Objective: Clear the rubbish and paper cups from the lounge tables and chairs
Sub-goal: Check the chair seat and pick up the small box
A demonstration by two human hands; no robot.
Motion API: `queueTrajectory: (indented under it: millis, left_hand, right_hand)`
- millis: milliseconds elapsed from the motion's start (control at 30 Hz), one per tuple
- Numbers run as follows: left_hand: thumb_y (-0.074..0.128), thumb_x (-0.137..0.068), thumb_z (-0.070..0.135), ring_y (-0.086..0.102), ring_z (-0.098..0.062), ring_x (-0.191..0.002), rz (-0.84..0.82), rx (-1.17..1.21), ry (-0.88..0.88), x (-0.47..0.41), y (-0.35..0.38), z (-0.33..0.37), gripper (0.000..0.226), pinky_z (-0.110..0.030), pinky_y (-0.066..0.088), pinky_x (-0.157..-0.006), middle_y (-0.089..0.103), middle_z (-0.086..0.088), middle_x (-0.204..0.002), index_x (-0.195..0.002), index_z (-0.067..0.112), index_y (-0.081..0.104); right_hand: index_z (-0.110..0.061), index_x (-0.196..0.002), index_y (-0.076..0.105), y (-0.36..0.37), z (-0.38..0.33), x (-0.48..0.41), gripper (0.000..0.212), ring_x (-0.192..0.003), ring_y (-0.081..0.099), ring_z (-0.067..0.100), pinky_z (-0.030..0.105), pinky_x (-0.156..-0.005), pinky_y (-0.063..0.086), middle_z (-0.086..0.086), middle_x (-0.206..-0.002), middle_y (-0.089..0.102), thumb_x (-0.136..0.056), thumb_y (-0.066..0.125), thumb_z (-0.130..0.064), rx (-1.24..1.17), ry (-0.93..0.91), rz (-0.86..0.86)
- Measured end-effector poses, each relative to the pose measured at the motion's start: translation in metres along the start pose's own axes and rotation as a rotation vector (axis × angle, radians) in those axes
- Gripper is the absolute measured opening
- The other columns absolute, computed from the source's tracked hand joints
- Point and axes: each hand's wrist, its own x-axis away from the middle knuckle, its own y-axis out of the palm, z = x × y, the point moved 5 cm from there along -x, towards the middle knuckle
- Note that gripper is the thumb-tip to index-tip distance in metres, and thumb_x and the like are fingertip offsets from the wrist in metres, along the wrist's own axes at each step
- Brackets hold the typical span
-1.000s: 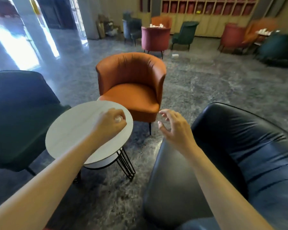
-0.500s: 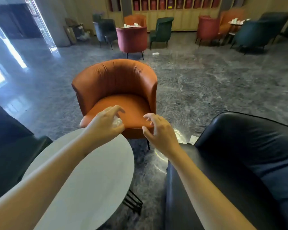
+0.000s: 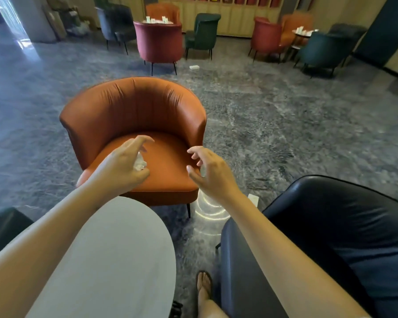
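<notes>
Crumpled white paper wad (image 3: 140, 164), the rubbish being cleared, sits in the left hand (image 3: 122, 168), pinched between the thumb and the curled fingers above the seat of the orange armchair (image 3: 133, 111). The index finger points forward, clear of the wad. The right hand (image 3: 213, 174) hovers beside it over the front of the seat, with fingers spread and loosely bent, touching nothing. It appears to hold nothing, though a pale glint at the palm is too blurred to read. The round white desk (image 3: 124, 260) lies beneath the left forearm and the black armchair (image 3: 331, 226) beneath the right.

Step in hand, as judged: carrying the wad while looking for further rubbish. To do this well, both hands need distinct roles. The left keeps the wad tucked deep in the palm so it cannot drop. The right is left free for the white scrap (image 3: 253, 199) on the floor just beside the black armchair, and later for the paper cups (image 3: 148, 19) on the far desk (image 3: 157, 22).
</notes>
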Motion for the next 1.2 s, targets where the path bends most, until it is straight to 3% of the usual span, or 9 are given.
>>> queueTrajectory:
  millis: [167,367,533,700,800,933,1200]
  left_hand:
    - [0.063,-0.075,0.007,0.052,-0.015,-0.091,0.092,0.030,-0.075,-0.060,0.019,-0.040,0.053,-0.028,0.040,-0.076,0.051,0.006,-0.104,-0.122,0.024,0.045]
    - [0.060,-0.075,0.008,0.053,-0.017,-0.087,0.148,-0.013,-0.263,-0.164,0.038,-0.095,0.050,-0.029,0.041,-0.075,0.052,0.004,-0.105,-0.121,0.024,0.047]
    - [0.058,-0.076,0.013,0.052,-0.013,-0.087,0.127,-0.123,-0.322,-0.246,0.019,-0.107,0.049,-0.026,0.039,-0.073,0.052,0.008,-0.102,-0.120,0.030,0.044]
    - [0.058,-0.076,0.012,0.052,-0.016,-0.090,0.124,-0.214,-0.338,-0.307,0.019,-0.109,0.047,-0.031,0.042,-0.077,0.054,0.006,-0.103,-0.119,0.028,0.046]
    - [0.060,-0.076,0.012,0.053,-0.017,-0.091,0.084,-0.218,-0.295,-0.358,0.043,-0.093,0.047,-0.034,0.045,-0.080,0.055,0.004,-0.105,-0.120,0.026,0.047]
    - [0.059,-0.075,0.012,0.055,-0.021,-0.099,-0.013,-0.196,-0.072,-0.468,0.095,-0.041,0.050,-0.040,0.047,-0.088,0.056,0.002,-0.110,-0.122,0.023,0.046]
    - [0.060,-0.076,0.013,0.055,-0.028,-0.104,-0.249,-0.107,0.365,-0.684,0.253,0.089,0.053,-0.042,0.045,-0.090,0.054,-0.009,-0.120,-0.127,0.018,0.044]
  right_hand:
    - [-0.011,-0.111,0.057,0.039,0.040,-0.075,0.029,-0.068,0.057,0.017,0.032,-0.063,0.049,0.003,-0.090,0.063,-0.083,0.061,-0.020,-0.001,-0.075,-0.038]
    - [-0.010,-0.108,0.058,0.089,0.112,-0.202,0.025,-0.076,0.057,0.018,0.037,-0.069,0.049,0.004,-0.086,0.062,-0.086,0.058,-0.023,-0.018,-0.206,-0.147]
    - [-0.009,-0.104,0.060,0.081,0.167,-0.300,0.022,-0.076,0.055,0.016,0.034,-0.070,0.048,0.003,-0.086,0.062,-0.085,0.060,-0.020,-0.097,-0.199,-0.139]
    - [-0.010,-0.103,0.060,0.062,0.238,-0.358,0.020,-0.074,0.055,0.016,0.026,-0.067,0.041,0.003,-0.084,0.062,-0.085,0.060,-0.018,-0.103,-0.136,-0.073]
    - [-0.007,-0.105,0.061,0.044,0.275,-0.375,0.023,-0.080,0.058,0.022,0.030,-0.073,0.042,0.007,-0.087,0.064,-0.084,0.061,-0.016,-0.076,-0.107,-0.069]
    - [-0.003,-0.104,0.061,-0.021,0.338,-0.395,0.024,-0.083,0.061,0.029,0.039,-0.074,0.046,0.011,-0.090,0.066,-0.085,0.060,-0.017,0.054,-0.078,0.015]
    - [-0.008,-0.117,0.057,-0.154,0.520,-0.408,0.035,-0.105,0.055,0.027,0.035,-0.088,0.032,0.009,-0.112,0.063,-0.091,0.051,-0.031,0.359,0.179,0.117]
